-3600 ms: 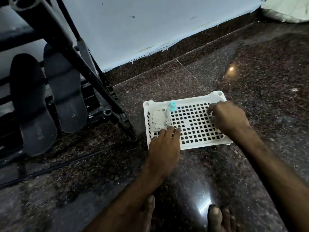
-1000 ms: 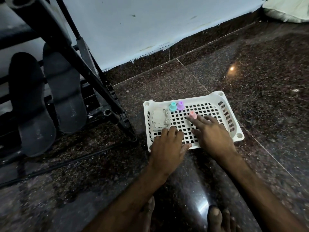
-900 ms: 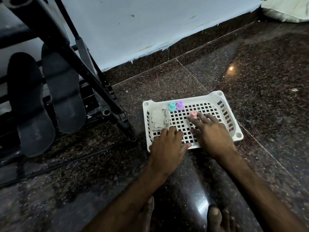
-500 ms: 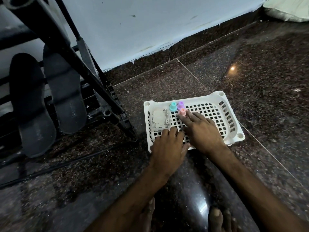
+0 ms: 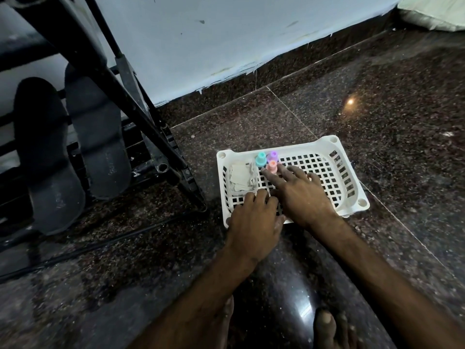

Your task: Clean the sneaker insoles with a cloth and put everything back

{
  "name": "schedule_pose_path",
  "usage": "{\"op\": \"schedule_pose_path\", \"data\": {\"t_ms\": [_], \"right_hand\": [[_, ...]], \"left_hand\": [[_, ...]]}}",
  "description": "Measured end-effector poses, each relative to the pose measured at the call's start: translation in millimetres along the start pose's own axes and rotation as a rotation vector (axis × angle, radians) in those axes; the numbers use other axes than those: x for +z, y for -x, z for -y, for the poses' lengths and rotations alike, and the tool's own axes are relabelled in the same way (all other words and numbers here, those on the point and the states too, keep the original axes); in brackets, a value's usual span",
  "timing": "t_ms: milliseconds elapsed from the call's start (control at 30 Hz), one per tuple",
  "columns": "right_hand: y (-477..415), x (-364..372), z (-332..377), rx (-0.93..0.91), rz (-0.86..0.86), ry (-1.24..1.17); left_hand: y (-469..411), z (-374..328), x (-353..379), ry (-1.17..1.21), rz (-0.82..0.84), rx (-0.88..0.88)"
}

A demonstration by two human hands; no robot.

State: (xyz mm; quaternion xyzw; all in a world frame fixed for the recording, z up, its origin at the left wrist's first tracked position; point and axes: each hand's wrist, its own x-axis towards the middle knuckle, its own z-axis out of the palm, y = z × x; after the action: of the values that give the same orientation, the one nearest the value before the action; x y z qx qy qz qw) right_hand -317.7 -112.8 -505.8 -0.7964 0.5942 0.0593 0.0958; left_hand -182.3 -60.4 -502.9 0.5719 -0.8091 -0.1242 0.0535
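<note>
The right hand's [image 5: 302, 195] fingers [image 5: 269, 176] are stretched out almost straight inside the white perforated plastic tray [image 5: 352, 197], their tips against the small pink-capped bottle [image 5: 271, 167]; they nudge it and do not grip it. The left hand's [image 5: 254, 222] fingers [image 5: 261, 196] lie relaxed over the tray's near rim and seem to steady it. The pink bottle stands in the tray's far left part, touching or just beside a teal-capped bottle [image 5: 261, 159] and a purple-capped one [image 5: 272, 155]. A folded pale grey cloth [image 5: 241, 178] lies at the tray's left end. Well to the left of the tray, two dark foam insoles [image 5: 97, 137] lean side by side on a black metal rack [image 5: 141, 109] above the dark speckled stone floor [image 5: 377, 109]. The wiping looks finished, since the cloth is folded away and the bottles are gathered, so this is probably the tidying stage. What remains is likely storing the tray and refitting the insoles; no sneakers are in view.
</note>
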Motion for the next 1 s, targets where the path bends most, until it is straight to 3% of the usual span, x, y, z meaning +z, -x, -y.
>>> {"op": "schedule_pose_path", "data": {"t_ms": [333, 767, 867, 1000], "right_hand": [[8, 6, -1, 0.01, 0.023, -0.05], [8, 3, 2, 0.006, 0.024, -0.062], [22, 9, -2, 0.013, -0.068, -0.104], [61, 21, -9, -0.001, -0.37, -0.151]], "left_hand": [[4, -2, -3, -0.037, 0.039, 0.005], [6, -3, 1, -0.041, -0.033, 0.017], [7, -4, 4, -0.04, -0.037, 0.007], [14, -5, 9, -0.104, -0.159, 0.045]]}}
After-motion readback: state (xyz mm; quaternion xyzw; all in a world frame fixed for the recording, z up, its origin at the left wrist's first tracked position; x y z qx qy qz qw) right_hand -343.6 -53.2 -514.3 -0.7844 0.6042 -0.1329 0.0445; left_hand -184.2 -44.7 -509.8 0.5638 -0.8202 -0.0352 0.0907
